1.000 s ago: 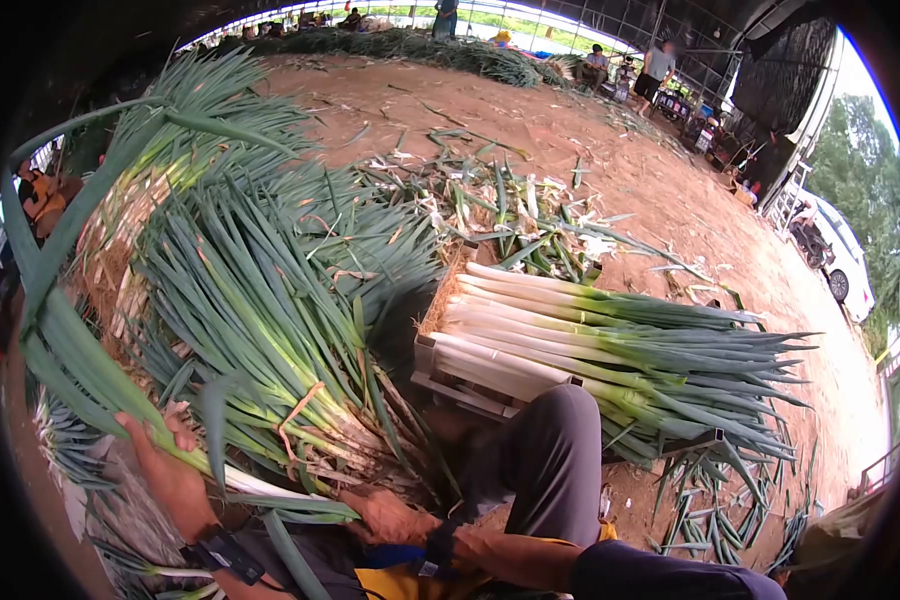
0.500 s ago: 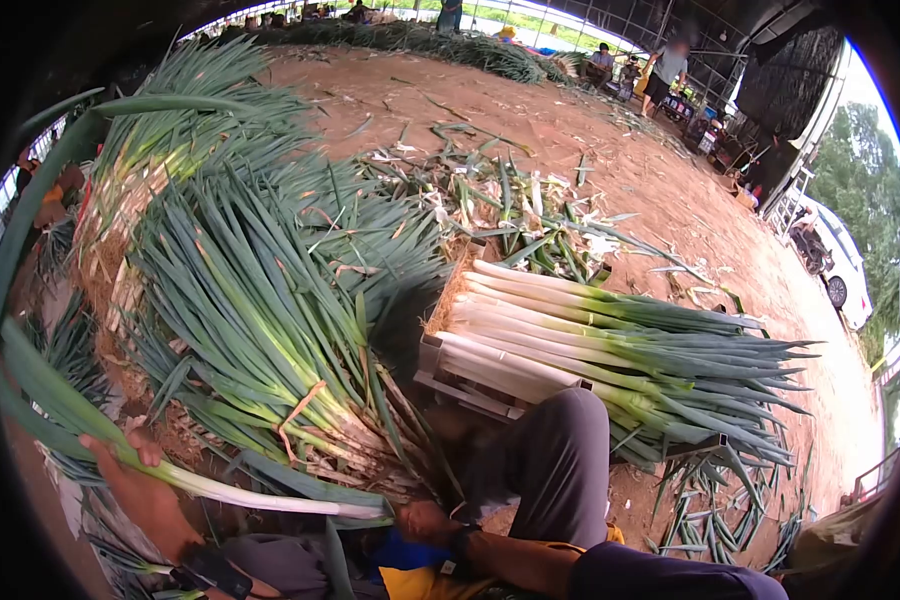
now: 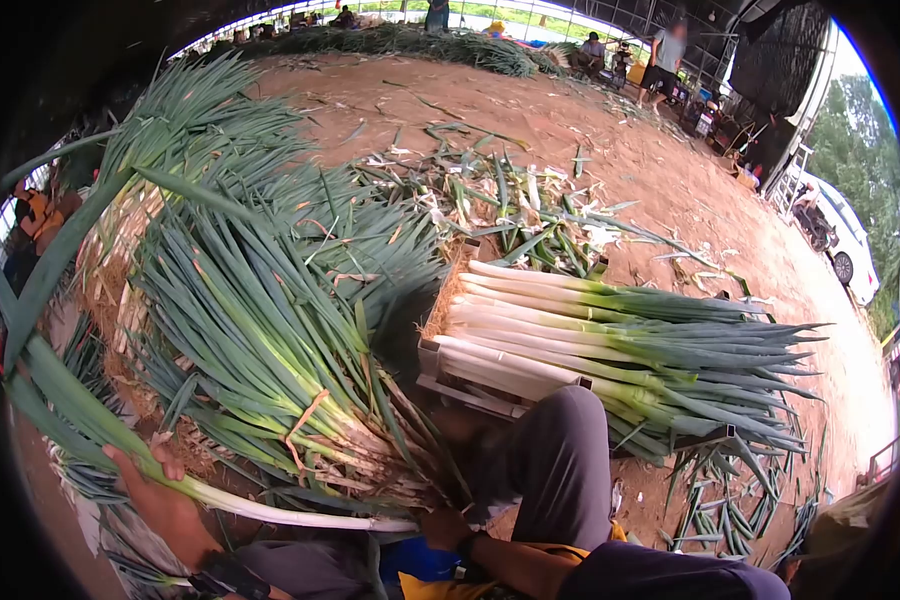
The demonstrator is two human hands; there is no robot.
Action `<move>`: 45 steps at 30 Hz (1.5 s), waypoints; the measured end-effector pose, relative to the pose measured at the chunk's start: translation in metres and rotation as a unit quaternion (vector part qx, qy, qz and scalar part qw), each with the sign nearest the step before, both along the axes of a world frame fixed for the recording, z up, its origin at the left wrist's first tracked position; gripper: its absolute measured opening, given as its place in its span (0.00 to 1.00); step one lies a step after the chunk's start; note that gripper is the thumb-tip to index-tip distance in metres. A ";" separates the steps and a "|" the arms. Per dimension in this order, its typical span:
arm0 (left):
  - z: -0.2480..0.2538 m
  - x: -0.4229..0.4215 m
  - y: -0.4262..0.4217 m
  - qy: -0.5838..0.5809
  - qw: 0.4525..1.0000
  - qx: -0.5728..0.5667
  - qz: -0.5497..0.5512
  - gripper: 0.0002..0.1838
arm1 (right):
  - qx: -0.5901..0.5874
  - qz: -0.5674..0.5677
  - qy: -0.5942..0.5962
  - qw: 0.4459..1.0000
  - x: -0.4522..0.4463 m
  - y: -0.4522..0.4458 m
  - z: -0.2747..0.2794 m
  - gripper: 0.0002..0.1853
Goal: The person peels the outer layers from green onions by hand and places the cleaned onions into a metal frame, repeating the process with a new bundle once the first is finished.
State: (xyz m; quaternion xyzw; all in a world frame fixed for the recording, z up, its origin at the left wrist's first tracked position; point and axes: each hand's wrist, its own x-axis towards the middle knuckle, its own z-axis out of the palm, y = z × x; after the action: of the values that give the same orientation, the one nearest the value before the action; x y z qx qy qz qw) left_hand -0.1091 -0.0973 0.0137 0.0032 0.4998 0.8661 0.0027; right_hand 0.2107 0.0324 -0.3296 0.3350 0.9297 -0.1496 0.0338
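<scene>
Across my lap lies a long green onion (image 3: 290, 514), its white stalk to the right and its broad green leaves rising at the far left. My left hand (image 3: 160, 495) is wrapped around it where the green begins. At its root end my right hand (image 3: 445, 526) is closed, with the fingertips partly hidden. Just beyond the stalk rests a large tied bundle of untrimmed green onions (image 3: 260, 300), roots toward me, browned and dirty. To the right, cleaned green onions (image 3: 540, 330) with white stalks fill a metal rack (image 3: 470, 392) beside my knee.
More green onions (image 3: 190, 130) are heaped at the back left. Peeled scraps (image 3: 510, 205) litter the dirt floor (image 3: 390, 100), with cut leaves (image 3: 720, 520) below the rack. A person (image 3: 662, 60) stands far off, and a white car (image 3: 838, 235) is parked at the right.
The loose green leaf that lay along the stalk by my right hand is gone from it. Both hands and the green onion have shifted slightly right and downward.
</scene>
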 end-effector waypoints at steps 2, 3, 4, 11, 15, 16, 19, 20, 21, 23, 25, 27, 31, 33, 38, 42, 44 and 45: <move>0.002 0.002 0.000 0.011 1.000 -0.003 -0.003 0.25 | -0.078 0.042 -0.122 0.989 -0.003 0.004 0.013 0.17; 0.002 0.003 0.000 0.016 1.000 -0.005 -0.005 0.25 | -0.113 0.041 -0.136 0.983 -0.003 0.006 0.018 0.18; 0.001 0.001 -0.006 0.025 1.000 0.001 -0.017 0.25 | -0.147 0.038 -0.151 0.977 -0.002 0.007 0.017 0.19; 0.025 0.015 -0.014 0.011 1.000 -0.004 0.011 0.25 | -0.192 0.001 -0.126 0.973 0.017 0.007 -0.023 0.17; 0.033 0.018 -0.018 0.010 1.000 -0.015 0.010 0.27 | -0.196 -0.013 -0.155 0.968 0.016 0.004 -0.052 0.18; 0.036 0.020 -0.016 0.008 0.999 -0.023 0.022 0.27 | -0.197 0.008 -0.147 0.969 0.017 0.006 -0.045 0.19; 0.044 0.018 -0.034 0.056 0.998 -0.019 -0.011 0.26 | -0.197 0.053 -0.134 0.970 0.021 0.015 -0.021 0.19; 0.042 0.002 -0.061 0.110 0.992 0.001 -0.067 0.26 | -0.191 0.048 -0.139 0.971 0.023 0.016 -0.021 0.18; 0.038 -0.016 -0.090 0.161 0.979 0.023 -0.125 0.25 | -0.186 0.043 -0.142 0.971 0.023 0.016 -0.025 0.16; 0.063 -0.001 -0.101 0.166 0.984 0.015 -0.071 0.26 | -0.178 0.043 -0.143 0.973 0.027 0.015 -0.032 0.14; 0.075 0.014 -0.099 0.156 0.988 0.011 -0.017 0.26 | -0.162 0.060 -0.130 0.976 0.024 0.012 -0.034 0.13; 0.078 0.019 -0.105 0.147 0.989 0.004 0.007 0.27 | -0.135 0.101 -0.088 0.982 0.018 0.015 -0.030 0.12; 0.072 0.014 -0.105 0.124 0.992 -0.006 0.021 0.28 | 0.019 0.243 0.096 0.965 -0.026 0.051 0.056 0.08; 0.063 0.007 -0.099 0.111 0.994 0.002 0.008 0.29 | 0.167 0.286 0.142 0.933 -0.061 0.106 0.125 0.08; 0.039 0.006 -0.073 0.071 0.997 0.002 0.008 0.29 | 0.476 0.029 0.125 0.870 -0.134 0.346 0.348 0.26; 0.025 0.003 -0.047 -0.002 0.999 0.023 0.033 0.25 | 0.458 -0.187 0.323 0.807 -0.097 0.404 0.490 0.55; 0.012 -0.004 -0.035 0.009 1.000 0.016 0.019 0.25 | 0.394 -0.085 0.391 0.828 -0.094 0.372 0.478 0.49; 0.009 -0.005 -0.030 0.014 1.000 0.011 0.012 0.25 | 0.357 -0.035 0.421 0.833 -0.094 0.349 0.459 0.46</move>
State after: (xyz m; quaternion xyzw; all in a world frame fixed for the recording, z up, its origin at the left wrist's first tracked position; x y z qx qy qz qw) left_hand -0.1139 -0.1277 0.0229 0.0093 0.4906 0.8712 -0.0148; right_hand 0.1168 0.3816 0.1299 0.2602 0.8303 0.0651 -0.4885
